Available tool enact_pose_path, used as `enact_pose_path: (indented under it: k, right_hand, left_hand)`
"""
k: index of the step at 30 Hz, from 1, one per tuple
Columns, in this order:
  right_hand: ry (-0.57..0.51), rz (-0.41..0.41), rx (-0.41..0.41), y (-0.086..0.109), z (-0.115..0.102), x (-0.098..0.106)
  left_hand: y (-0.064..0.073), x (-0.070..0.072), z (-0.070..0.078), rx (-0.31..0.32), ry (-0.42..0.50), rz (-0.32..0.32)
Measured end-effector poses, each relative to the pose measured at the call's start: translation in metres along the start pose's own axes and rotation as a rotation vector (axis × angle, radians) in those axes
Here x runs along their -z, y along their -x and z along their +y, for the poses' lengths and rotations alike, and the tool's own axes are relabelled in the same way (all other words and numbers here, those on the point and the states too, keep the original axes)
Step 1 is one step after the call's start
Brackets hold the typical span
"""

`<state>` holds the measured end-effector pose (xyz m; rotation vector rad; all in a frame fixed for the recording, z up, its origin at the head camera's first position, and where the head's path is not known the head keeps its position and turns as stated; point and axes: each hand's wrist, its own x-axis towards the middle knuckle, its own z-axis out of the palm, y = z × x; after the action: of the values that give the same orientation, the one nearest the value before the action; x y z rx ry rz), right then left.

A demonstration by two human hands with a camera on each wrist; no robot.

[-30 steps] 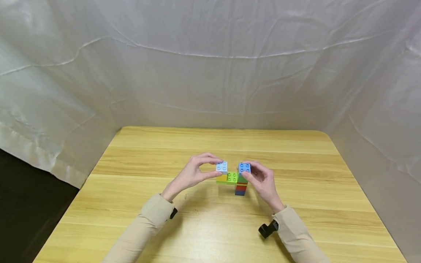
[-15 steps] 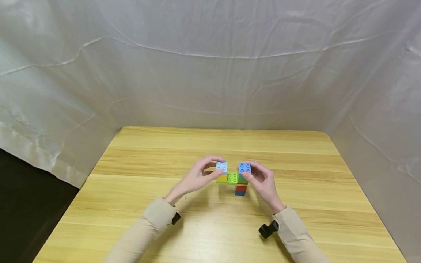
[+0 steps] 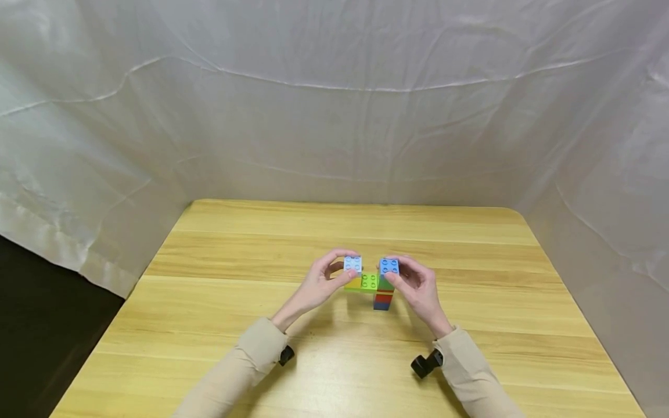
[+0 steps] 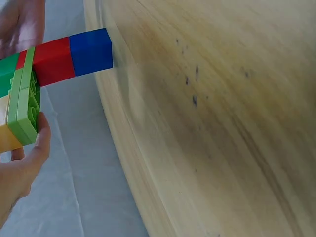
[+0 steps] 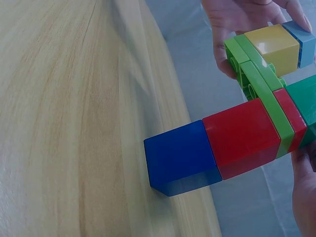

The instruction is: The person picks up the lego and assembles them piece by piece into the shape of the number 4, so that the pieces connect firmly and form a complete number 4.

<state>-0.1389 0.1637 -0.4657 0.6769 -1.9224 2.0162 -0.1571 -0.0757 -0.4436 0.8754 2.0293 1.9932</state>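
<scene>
A tower of toy building bricks stands on the table. From the bottom up come a dark blue brick (image 5: pixel 180 158), a red brick (image 5: pixel 242 138), lime green plates (image 5: pixel 261 81), a thin red plate (image 5: pixel 290 118), a green brick (image 5: pixel 305 96) and a blue brick (image 3: pixel 389 266). The lime plates jut out to the left, bearing a yellow brick (image 5: pixel 274 47) topped by a light blue brick (image 3: pixel 352 264). My left hand (image 3: pixel 319 284) pinches this end, thumb on the light blue brick, a finger under the lime plates. My right hand (image 3: pixel 421 290) grips the blue brick atop the tower.
The wooden table (image 3: pixel 235 232) has rounded far corners. Pale grey sheeting (image 3: pixel 334 128) hangs behind it and along both sides. A black wrist camera (image 3: pixel 425 364) is worn at the right cuff, another (image 3: pixel 286 355) at the left.
My left hand has shifted to the right, and its thumb now lies over the front of the light blue brick, with fingers lower around that end. The right hand keeps its hold.
</scene>
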Motion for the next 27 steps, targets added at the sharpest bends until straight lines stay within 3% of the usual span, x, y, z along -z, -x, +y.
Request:
enact_pose_path:
  k: [11, 27]
  right_hand:
    - [0.008, -0.013, 0.0, 0.0014, -0.0024, 0.0021]
    - [-0.034, -0.017, 0.022, 0.0009, -0.0033, 0.0019]
  left_hand:
    - [0.0018, -0.0022, -0.0004, 0.028, -0.045, 0.03]
    - [0.0006, -0.0021, -0.0019, -0.005, -0.068, 0.042]
